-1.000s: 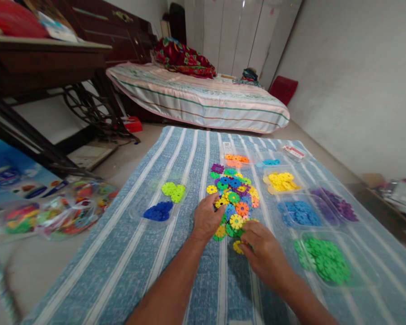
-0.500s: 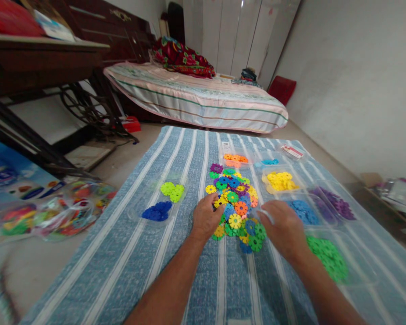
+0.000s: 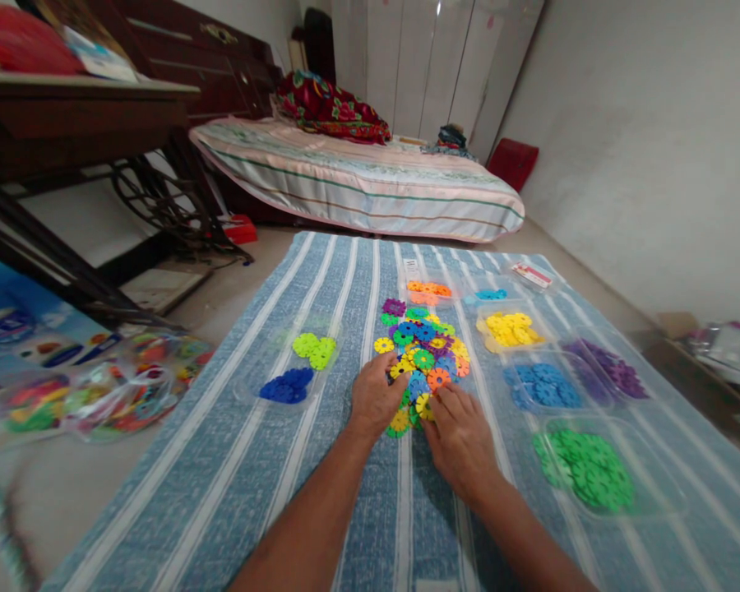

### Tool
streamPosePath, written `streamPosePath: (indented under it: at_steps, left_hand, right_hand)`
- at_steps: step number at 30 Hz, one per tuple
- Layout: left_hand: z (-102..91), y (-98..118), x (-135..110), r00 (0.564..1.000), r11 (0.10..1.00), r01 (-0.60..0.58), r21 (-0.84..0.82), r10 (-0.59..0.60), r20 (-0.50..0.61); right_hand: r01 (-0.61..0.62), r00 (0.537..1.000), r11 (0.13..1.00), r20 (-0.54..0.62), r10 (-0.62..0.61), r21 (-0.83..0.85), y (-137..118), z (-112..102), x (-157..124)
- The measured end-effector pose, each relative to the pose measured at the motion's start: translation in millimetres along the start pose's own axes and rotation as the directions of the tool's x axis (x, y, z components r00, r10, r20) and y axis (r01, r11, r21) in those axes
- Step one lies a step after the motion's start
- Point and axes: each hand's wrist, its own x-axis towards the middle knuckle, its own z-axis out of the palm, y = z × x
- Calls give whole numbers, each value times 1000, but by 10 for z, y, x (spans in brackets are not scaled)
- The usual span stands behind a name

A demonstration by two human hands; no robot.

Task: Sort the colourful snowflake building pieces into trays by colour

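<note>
A heap of flower-shaped plastic discs (image 3: 423,358) in mixed colours lies mid-table. My left hand (image 3: 373,396) rests against its left side, fingers curled beside a yellow disc (image 3: 400,369); what they hold, if anything, is hidden. Over the near part of the heap, my right hand (image 3: 462,440) pinches the edge of another yellow disc (image 3: 423,406) with thumb and fingertips. Clear trays of sorted discs stand to the right: green discs (image 3: 585,469), blue discs (image 3: 543,385), purple discs (image 3: 610,368) and yellow discs (image 3: 513,329).
Orange discs (image 3: 428,290) and light-blue discs (image 3: 491,294) sit in trays at the back. On the left, one tray holds lime discs (image 3: 314,349) and dark-blue discs (image 3: 287,386). A small card box (image 3: 531,276) lies far right on the striped cloth (image 3: 222,460). Beyond stands a bed (image 3: 358,181).
My right hand has moved left, from beside the trays onto the near part of the heap, uncovering the green and blue trays. My left hand has stayed in place.
</note>
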Motion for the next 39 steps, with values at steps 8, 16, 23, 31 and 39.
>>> streamPosePath:
  at_steps: [8,16,23,31,39]
  left_hand:
    - [3,-19,16,1000,1000,-17,-4,17,-8]
    - [5,-38,23,1000,1000,-8,1,8,5]
    - [6,-37,20,1000,1000,-11,0,11,0]
    - [13,-33,18,1000,1000,-16,-4,16,-4]
    - [17,-39,26,1000,999,-24,21,24,-9]
  right_hand:
    - [104,983,993,-156,-94,56,16,-59,-48]
    - [172,942,982,-278,-189,-84,426,-399,360]
    - [-170,953,958,-286,100,-230,802,-732,516]
    - [-32,980,982,189,68,-187,149,-489,-304]
    - [-10,993,979,114,34,-202,125,-370,-464]
